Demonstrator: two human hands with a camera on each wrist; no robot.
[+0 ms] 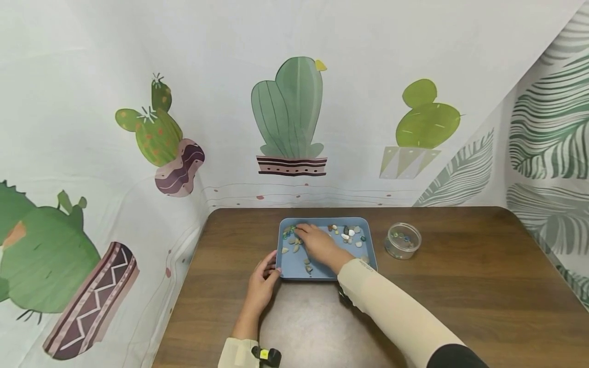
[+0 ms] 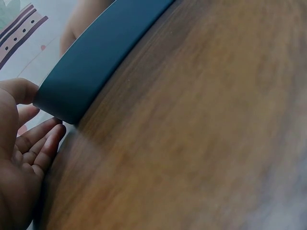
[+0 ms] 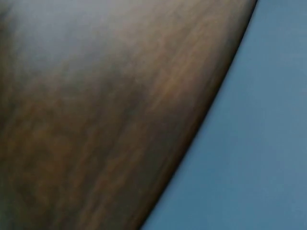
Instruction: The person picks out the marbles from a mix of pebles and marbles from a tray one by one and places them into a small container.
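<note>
Now we see a blue tray (image 1: pixel 287 263) on a brown table (image 1: pixel 460 276). Let's make the tray a clock, with twelve on the side by the wall. Our right hand (image 1: pixel 319 244) reaches in to ten o'clock, its fingertips down by some little green bits (image 1: pixel 286 233). We can't tell if it pinches one, because the fingertips are too hard to see. Our left hand (image 1: pixel 261 289) is at eight o'clock, its loose fingers touching the tray's side without a tight grab. It looks like we are at the step of picking through the small bits. We think the next move calls for a light pinch on one bit, with the tray held steady. Inside the tray, gray stones (image 1: pixel 296 249) lie around nine o'clock and white stones (image 1: pixel 352 232) around two. Out past three o'clock, near the tray but not touching it, a clear tub (image 1: pixel 399 252) holds more little bits, some green and some blue.
</note>
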